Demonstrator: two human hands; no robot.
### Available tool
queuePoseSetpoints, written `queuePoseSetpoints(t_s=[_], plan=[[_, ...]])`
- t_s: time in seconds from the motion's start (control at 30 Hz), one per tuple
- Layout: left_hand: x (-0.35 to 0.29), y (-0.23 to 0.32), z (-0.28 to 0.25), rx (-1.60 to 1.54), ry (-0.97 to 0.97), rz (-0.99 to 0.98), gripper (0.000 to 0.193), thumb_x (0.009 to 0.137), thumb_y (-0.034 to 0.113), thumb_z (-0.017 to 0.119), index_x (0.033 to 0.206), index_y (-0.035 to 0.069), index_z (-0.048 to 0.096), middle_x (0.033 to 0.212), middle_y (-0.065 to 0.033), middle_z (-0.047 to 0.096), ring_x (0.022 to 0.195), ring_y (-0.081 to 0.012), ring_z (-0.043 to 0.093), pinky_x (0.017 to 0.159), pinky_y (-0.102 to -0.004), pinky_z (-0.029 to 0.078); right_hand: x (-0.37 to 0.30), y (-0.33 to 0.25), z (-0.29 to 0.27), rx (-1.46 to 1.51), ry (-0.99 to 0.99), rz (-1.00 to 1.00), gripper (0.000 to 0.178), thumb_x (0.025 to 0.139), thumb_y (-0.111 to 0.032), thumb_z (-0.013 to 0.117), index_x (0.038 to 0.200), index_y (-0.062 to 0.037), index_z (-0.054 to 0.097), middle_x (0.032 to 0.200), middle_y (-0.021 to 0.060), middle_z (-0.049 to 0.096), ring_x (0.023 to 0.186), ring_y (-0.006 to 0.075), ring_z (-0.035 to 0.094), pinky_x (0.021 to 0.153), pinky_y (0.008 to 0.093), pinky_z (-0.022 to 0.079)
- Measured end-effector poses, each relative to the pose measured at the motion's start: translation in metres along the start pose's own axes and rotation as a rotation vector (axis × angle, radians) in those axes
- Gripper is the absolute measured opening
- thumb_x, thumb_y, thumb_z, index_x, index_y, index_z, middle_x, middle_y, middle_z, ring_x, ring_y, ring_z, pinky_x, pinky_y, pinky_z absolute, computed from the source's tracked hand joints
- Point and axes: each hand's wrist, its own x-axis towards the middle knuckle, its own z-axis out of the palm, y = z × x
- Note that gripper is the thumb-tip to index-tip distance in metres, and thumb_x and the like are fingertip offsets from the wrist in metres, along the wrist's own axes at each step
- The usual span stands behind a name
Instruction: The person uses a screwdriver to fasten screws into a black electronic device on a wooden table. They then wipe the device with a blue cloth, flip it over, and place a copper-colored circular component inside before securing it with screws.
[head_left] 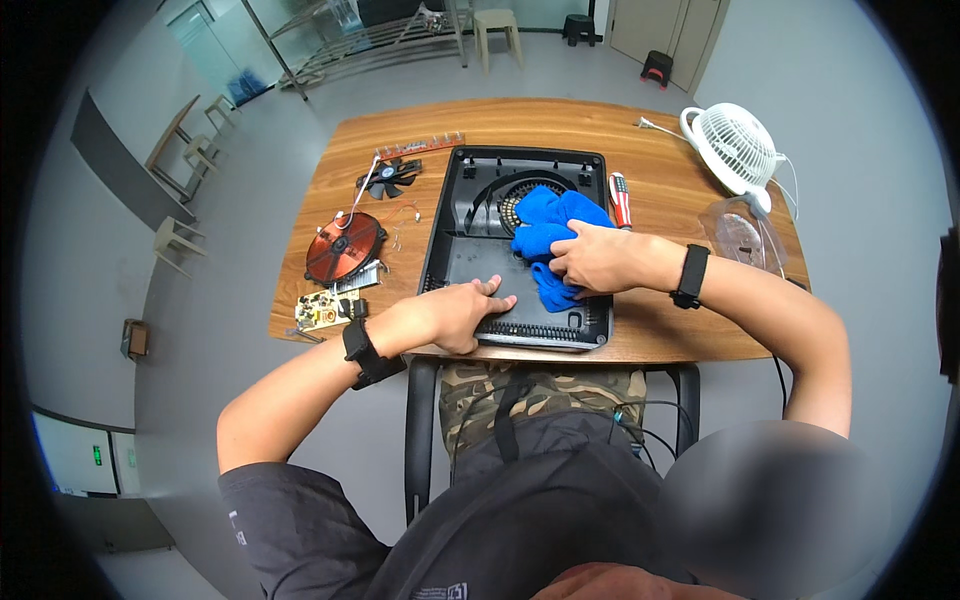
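A black plastic housing [470, 262], shallow and open on top like the bottom shell of an induction cooker, lies on the wooden table in front of me. Its round vent grille is at the far end. My right hand [600, 258] is closed on a bunched blue cloth [563, 210], pressed against the housing's inside on the right. Part of the cloth hangs below the fingers. At the near left of the housing rests my left hand [462, 314], fingers stretched over its floor and apart from the cloth.
Left of the housing lie a black fan [390, 178], a copper coil [345, 248], a circuit board [325, 310] and a narrow strip board [420, 146]. A screwdriver [620, 200] lies to the right. Farther right are a white desk fan [735, 148] and a clear plastic piece [738, 235].
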Motion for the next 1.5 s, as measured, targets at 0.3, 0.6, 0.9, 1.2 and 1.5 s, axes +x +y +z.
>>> queuePoseSetpoints(t_s=[0.3,0.6,0.9,1.2,1.5], plan=[[0.001,-0.002,0.004,0.000,0.027,0.011,0.089,0.075,0.017,0.078,0.155,0.010,0.040,0.159,-0.0332,0.028,0.135,-0.0442,0.048,0.112,-0.0440,0.044,-0.006,-0.004,-0.011,0.259,-0.029,0.016,0.033,0.096,-0.042,0.063,0.107,-0.0141,0.076,0.116,-0.0015,0.064,0.115,0.0187,0.051,0.095,0.0443,0.039],[0.003,-0.004,0.006,-0.009,0.021,0.009,0.085,0.075,0.019,0.078,0.153,0.011,0.044,0.158,-0.0329,0.029,0.135,-0.0438,0.048,0.112,-0.0443,0.044,0.000,-0.028,-0.008,0.464,-0.076,0.009,0.034,0.091,-0.033,0.070,0.120,-0.0149,0.071,0.122,0.0027,0.060,0.121,0.0205,0.051,0.094,0.0444,0.040],[0.002,-0.003,0.004,-0.013,0.040,0.007,0.090,0.075,0.018,0.078,0.156,0.014,0.039,0.159,-0.0319,0.029,0.137,-0.0431,0.047,0.112,-0.0443,0.043,-0.003,-0.031,-0.011,0.305,-0.103,0.033,0.028,0.086,-0.032,0.073,0.112,-0.0211,0.078,0.119,0.0023,0.057,0.120,0.0178,0.048,0.092,0.0423,0.037],[0.002,-0.005,0.002,-0.054,0.026,0.014,0.094,0.070,0.010,0.078,0.156,0.013,0.040,0.158,-0.0314,0.031,0.137,-0.0424,0.047,0.113,-0.0443,0.043,-0.019,-0.014,-0.029,0.457,-0.117,-0.003,0.035,0.086,-0.035,0.075,0.115,-0.0156,0.076,0.119,0.0055,0.060,0.123,0.0225,0.052,0.096,0.0489,0.045],[0.006,-0.005,-0.007,-0.079,0.031,-0.007,0.087,0.065,0.014,0.083,0.142,0.002,0.042,0.130,-0.0313,0.058,0.115,-0.0457,0.061,0.096,-0.0475,0.052,0.026,-0.058,-0.012,0.610,0.253,0.186,0.041,0.093,-0.019,0.067,0.131,-0.0079,0.056,0.126,0.0129,0.054,0.122,0.0294,0.054,0.099,0.0603,0.044]])
